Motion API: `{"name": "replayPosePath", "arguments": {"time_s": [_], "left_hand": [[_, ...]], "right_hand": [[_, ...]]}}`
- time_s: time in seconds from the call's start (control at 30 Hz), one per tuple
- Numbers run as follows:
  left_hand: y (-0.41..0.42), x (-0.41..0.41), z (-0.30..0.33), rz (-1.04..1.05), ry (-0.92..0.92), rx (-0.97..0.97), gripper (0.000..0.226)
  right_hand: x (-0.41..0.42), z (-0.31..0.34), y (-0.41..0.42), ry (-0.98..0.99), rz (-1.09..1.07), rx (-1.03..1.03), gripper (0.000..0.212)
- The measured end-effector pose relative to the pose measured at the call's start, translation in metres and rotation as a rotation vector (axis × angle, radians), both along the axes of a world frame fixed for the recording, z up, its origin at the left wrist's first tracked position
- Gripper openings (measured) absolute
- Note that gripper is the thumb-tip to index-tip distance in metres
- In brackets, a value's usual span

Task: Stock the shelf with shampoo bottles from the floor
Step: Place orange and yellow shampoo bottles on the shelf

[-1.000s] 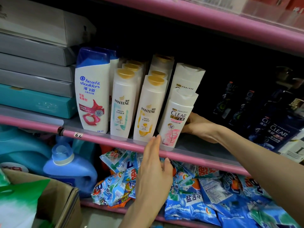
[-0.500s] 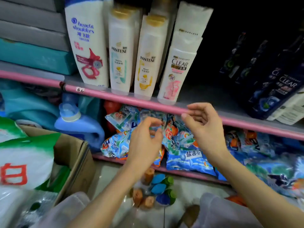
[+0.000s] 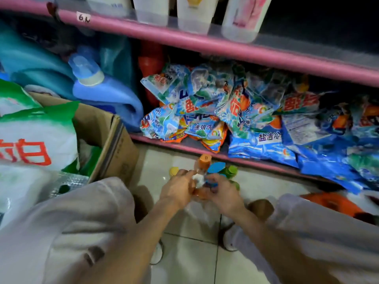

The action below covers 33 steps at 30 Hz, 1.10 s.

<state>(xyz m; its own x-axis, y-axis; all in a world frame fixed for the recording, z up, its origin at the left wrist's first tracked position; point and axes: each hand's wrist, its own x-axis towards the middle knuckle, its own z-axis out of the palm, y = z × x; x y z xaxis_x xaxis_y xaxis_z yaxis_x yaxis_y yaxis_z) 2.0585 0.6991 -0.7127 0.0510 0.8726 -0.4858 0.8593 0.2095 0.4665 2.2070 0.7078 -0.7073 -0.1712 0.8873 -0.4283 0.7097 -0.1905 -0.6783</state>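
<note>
Down on the floor [image 3: 184, 263], below the pink shelf [image 3: 205, 43], both my hands, left [image 3: 177, 191] and right [image 3: 222, 193], grip the clear wrap around the shampoo bottles [image 3: 215, 168], which stand just beyond my fingers.

pink shelf [image 3: 205, 45], blue jug [image 3: 106, 95]

Bottles [image 3: 213, 171] on floor [image 3: 184, 253], before shelf [image 3: 205, 45]; box [image 3: 114, 136] left.

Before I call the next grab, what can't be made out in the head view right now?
- Bottles on the floor: only coloured caps show; both hands cover the bodies.
- Left hand and right hand: motion blur hides what each grips.
- Shampoo bottles on the shelf: top edge cuts off the labels.
</note>
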Motion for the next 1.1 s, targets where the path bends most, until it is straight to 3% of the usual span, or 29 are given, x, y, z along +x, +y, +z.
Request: {"name": "replayPosePath", "arguments": {"time_s": [0.13, 0.3, 0.53, 0.63, 0.77, 0.9, 1.1], "left_hand": [[-0.015, 0.009, -0.034, -0.095, 0.051, -0.016, 0.072], [-0.008, 0.017, -0.051, -0.168, 0.159, 0.062, 0.071], [0.003, 0.023, -0.057, -0.211, 0.249, 0.018, 0.065], [0.004, 0.022, -0.053, -0.259, 0.331, 0.021, 0.055], [0.0, 0.017, -0.036, -0.144, 0.299, -0.07, 0.034], [-0.001, 0.006, 0.004, -0.059, 0.226, -0.1, 0.042], [0.006, -0.009, 0.09, -0.04, 0.171, 0.096, 0.021]], "right_hand": [[0.001, -0.032, -0.011, -0.217, 0.296, -0.003, 0.043], [0.001, -0.052, -0.008, -0.346, 0.345, -0.006, 0.054], [0.002, -0.069, -0.005, -0.467, 0.431, -0.002, 0.057], [0.007, -0.067, -0.004, -0.444, 0.409, -0.033, 0.049], [0.015, -0.042, -0.003, -0.37, 0.331, -0.031, 0.041], [0.023, 0.002, 0.0, -0.372, 0.328, 0.001, 0.031], [0.045, 0.099, -0.001, -0.213, 0.174, 0.187, 0.022]]}}
